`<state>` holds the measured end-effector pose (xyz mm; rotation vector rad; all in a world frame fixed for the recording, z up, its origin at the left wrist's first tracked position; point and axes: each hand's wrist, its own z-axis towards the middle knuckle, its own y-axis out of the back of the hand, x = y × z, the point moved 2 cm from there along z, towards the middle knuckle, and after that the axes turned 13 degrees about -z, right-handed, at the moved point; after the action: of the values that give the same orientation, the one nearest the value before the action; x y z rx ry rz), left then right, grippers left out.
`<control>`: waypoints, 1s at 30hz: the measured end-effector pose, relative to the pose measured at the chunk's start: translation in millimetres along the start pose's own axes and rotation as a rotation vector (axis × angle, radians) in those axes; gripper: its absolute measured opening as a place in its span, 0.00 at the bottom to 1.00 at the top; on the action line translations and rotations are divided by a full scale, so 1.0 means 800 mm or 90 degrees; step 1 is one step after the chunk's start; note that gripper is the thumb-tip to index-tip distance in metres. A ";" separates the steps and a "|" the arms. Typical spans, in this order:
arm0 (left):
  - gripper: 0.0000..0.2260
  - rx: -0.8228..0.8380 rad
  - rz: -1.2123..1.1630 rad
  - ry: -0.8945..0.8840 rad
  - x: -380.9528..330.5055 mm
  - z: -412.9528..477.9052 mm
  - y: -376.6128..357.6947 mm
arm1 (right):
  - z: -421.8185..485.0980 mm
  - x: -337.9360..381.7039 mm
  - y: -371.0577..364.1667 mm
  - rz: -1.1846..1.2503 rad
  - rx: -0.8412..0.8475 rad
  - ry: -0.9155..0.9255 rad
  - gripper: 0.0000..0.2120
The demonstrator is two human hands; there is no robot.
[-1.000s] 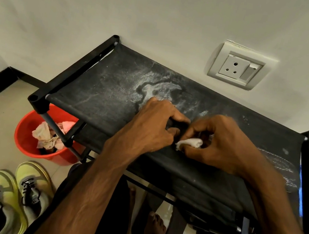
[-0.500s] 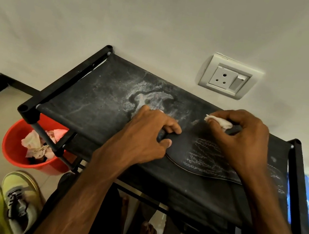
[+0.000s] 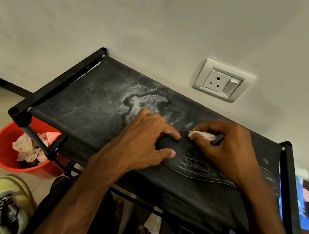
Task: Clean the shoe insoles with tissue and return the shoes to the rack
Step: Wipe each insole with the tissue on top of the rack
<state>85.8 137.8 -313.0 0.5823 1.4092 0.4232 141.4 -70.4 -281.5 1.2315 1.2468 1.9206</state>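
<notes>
- While I watch remotely, insole (image 3: 198, 164) lies flat on rack (image 3: 90, 106) top shelf;
- left hand (image 3: 142, 135): fingers curled, gripping insole's left end;
- right hand (image 3: 231, 149): fingertips pinching tissue wad (image 3: 202, 135) at insole's far edge.

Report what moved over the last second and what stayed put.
The right hand swept the tissue rightward, away from the left hand, to the insole's far edge, uncovering its stitched pattern. Unchanged: the left hand grips the insole's end on the rack, and the right hand pinches the tissue.
</notes>
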 end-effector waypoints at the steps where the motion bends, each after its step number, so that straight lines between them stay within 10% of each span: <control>1: 0.20 0.004 -0.001 0.003 0.000 0.000 0.000 | 0.000 -0.002 -0.001 -0.013 0.005 0.001 0.06; 30: 0.20 0.016 -0.011 0.034 -0.014 -0.004 -0.001 | 0.005 -0.007 -0.002 -0.079 0.078 0.045 0.07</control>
<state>81.2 130.5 -304.6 0.5830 1.4712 0.4104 147.3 -72.3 -284.3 1.1267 1.4605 1.8359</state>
